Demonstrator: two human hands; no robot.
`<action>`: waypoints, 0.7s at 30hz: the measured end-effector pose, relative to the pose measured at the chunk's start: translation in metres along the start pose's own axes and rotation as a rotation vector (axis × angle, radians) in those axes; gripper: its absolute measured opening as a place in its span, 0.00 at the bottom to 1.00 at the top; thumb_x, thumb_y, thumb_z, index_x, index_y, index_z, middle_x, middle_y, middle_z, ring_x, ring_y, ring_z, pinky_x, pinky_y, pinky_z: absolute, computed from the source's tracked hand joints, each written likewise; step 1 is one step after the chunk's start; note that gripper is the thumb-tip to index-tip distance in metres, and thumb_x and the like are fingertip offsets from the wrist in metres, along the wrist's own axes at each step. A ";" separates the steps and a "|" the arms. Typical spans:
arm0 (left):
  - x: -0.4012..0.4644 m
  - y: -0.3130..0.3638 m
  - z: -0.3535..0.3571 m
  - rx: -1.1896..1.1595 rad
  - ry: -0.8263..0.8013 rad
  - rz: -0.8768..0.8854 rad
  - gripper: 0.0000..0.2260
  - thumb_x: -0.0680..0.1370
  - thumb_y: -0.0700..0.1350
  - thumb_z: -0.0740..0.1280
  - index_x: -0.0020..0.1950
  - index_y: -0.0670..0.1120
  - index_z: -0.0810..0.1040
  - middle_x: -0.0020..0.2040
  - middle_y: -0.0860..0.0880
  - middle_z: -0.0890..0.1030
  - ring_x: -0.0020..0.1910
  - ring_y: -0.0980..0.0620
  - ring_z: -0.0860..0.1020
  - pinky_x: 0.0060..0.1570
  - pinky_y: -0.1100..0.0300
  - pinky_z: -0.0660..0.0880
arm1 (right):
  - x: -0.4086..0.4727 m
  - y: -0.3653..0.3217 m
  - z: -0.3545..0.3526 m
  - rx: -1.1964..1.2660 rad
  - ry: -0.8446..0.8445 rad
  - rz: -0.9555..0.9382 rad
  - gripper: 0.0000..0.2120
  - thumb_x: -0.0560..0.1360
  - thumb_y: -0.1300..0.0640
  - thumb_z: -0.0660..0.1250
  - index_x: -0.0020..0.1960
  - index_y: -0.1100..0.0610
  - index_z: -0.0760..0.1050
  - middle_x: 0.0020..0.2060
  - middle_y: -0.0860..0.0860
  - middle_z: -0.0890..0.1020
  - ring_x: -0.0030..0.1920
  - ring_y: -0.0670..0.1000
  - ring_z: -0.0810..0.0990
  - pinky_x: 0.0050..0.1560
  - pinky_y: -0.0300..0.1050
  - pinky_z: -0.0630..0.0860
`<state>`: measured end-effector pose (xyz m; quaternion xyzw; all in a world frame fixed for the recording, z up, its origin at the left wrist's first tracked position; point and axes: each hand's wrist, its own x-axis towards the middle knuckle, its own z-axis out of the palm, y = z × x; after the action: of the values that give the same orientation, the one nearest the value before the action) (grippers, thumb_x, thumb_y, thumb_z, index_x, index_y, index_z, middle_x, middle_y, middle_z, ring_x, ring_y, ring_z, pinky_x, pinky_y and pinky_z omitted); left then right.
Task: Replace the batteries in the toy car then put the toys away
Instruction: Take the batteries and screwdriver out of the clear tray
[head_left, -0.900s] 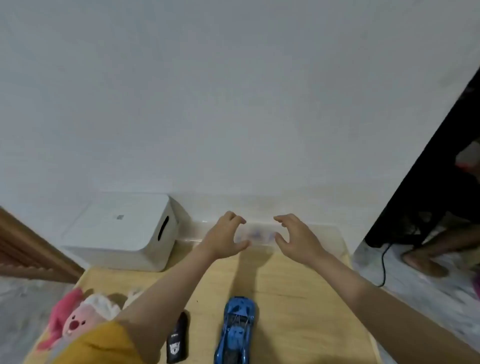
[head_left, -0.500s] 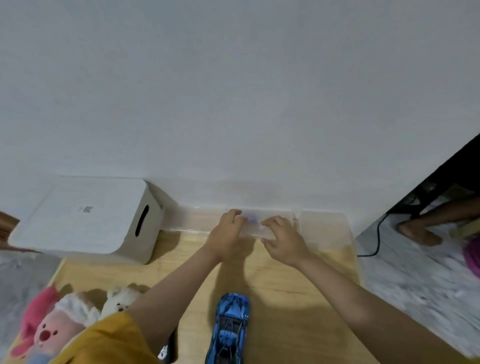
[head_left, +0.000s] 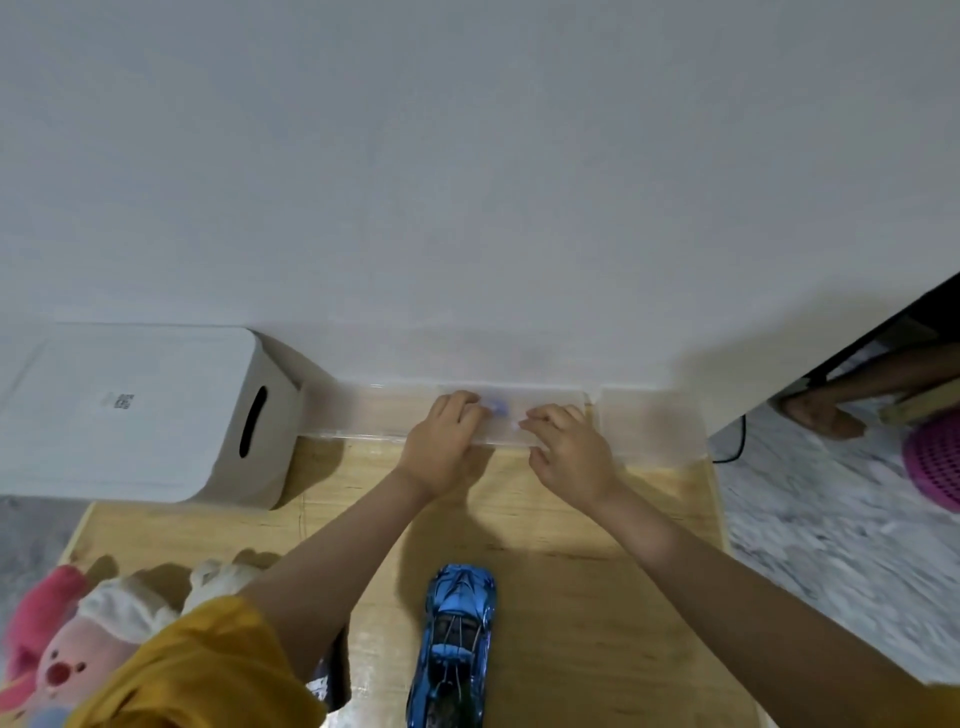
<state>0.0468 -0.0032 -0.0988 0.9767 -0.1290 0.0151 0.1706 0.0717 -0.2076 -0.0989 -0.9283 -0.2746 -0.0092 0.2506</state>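
Reaching across the wooden surface (head_left: 597, 597), a person is now pressing both hands onto a clear box (head_left: 363, 415) lying against the wall, where less than a second ago the hands were only hovering above it with fingers spread. The left hand (head_left: 441, 447) is curling its fingers over the box's near edge, apparently gripping it, while the right hand (head_left: 569, 452) is resting on the lid with fingers bent and its thumb at the front edge; whether either is truly pinching the plastic cannot be told through the blur. Something small and blue is showing between the hands inside the box, too faint to identify. The blue car (head_left: 454, 644) is lying untouched near the person, nose toward the box, with a dark remote (head_left: 332, 670) just beside it and plush toys (head_left: 93, 639) at the left. A white bin (head_left: 156, 410) is standing left of the box. Judging by this, the person is about to open or pull the box, perhaps for batteries; the car is not yet being worked on.
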 end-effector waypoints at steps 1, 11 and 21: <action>0.000 0.000 -0.001 0.005 0.000 0.008 0.25 0.65 0.41 0.76 0.60 0.46 0.72 0.58 0.43 0.75 0.56 0.42 0.74 0.30 0.55 0.78 | 0.001 0.000 -0.001 0.003 -0.015 -0.003 0.19 0.64 0.66 0.72 0.54 0.58 0.81 0.51 0.53 0.81 0.51 0.56 0.77 0.50 0.46 0.77; 0.002 -0.002 -0.002 0.106 0.020 0.075 0.24 0.62 0.43 0.77 0.55 0.45 0.74 0.54 0.43 0.78 0.52 0.42 0.78 0.22 0.58 0.76 | 0.008 -0.006 -0.005 -0.005 -0.086 0.017 0.21 0.62 0.68 0.69 0.55 0.61 0.80 0.48 0.54 0.80 0.47 0.60 0.77 0.49 0.49 0.76; 0.003 -0.008 0.002 0.079 0.083 0.091 0.26 0.62 0.41 0.78 0.56 0.48 0.70 0.54 0.46 0.77 0.54 0.49 0.69 0.22 0.58 0.76 | 0.028 -0.018 -0.033 -0.029 -0.241 0.142 0.21 0.66 0.62 0.68 0.59 0.54 0.79 0.56 0.48 0.79 0.57 0.53 0.77 0.59 0.45 0.71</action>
<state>0.0515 0.0031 -0.1028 0.9743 -0.1656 0.0684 0.1365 0.0905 -0.1961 -0.0574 -0.9433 -0.2360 0.1161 0.2024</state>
